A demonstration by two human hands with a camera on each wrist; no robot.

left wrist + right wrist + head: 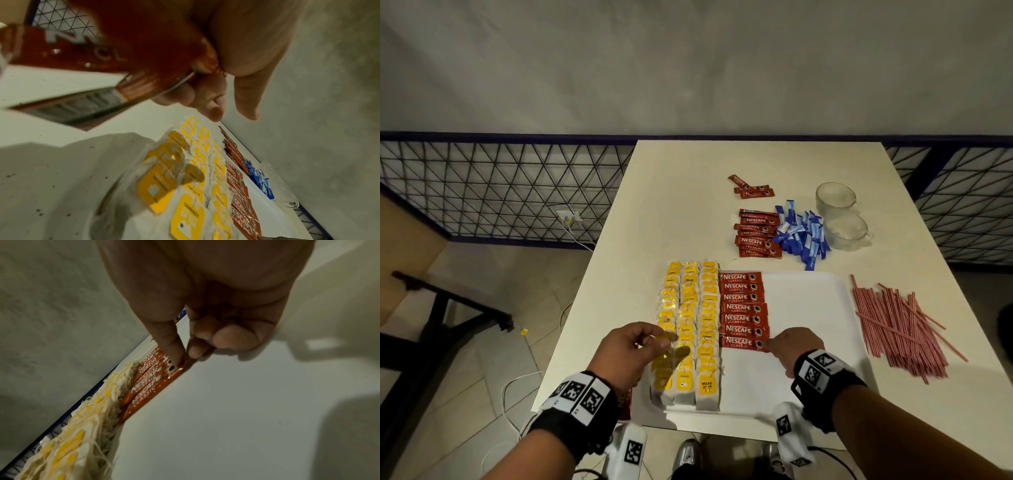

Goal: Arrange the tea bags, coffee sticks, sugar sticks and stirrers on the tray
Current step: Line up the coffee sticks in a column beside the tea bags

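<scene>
On the cream table (661, 205), the left hand (631, 356) hovers over the near end of the tea bags (690, 329), which lie in three overlapping columns filling the left part of the white tray (808, 342); the left wrist view shows this hand's fingers curled around a few red Nescafe sticks (98, 53) held against the palm. Just right of the tea bags, a column of Nescafe Classic coffee sticks (743, 308) lies crosswise on the tray. The right hand (796, 349) pinches the right end of the nearest stick (152, 389) in that column between thumb and forefinger, the other fingers curled under. Behind the tray, more loose coffee sticks (756, 234) lie beside a heap of blue sugar sticks (803, 236), with two clear glass cups (840, 214) just right of them. A pile of red-and-white striped stirrers (897, 329) lies on the table right of the tray.
</scene>
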